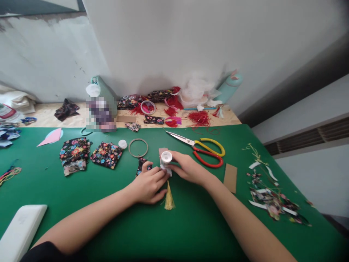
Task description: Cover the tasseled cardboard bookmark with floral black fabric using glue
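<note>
A small white tape roll point(166, 157) is held by my right hand point(188, 167), its thumb and fingers closed around its side. Beneath the roll lies a small pale piece point(169, 171), mostly covered by the hands. My left hand point(152, 183) has its bent fingertips pressed on the near edge of that piece; exactly what they pinch is hidden. A gold tassel point(169, 198) hangs out on the mat just below the fingers. Partly under my left hand's fingers sits a dark floral cloth piece point(140, 165).
Scissors point(201, 147) with yellow and red handles lie beyond my right hand, near a brown card strip point(230, 178). A ring point(138, 148), white cap point(122, 144) and floral cloth pieces point(107, 155) lie left. Scraps point(272, 203) are heaped right; a white case point(23, 229) sits front left.
</note>
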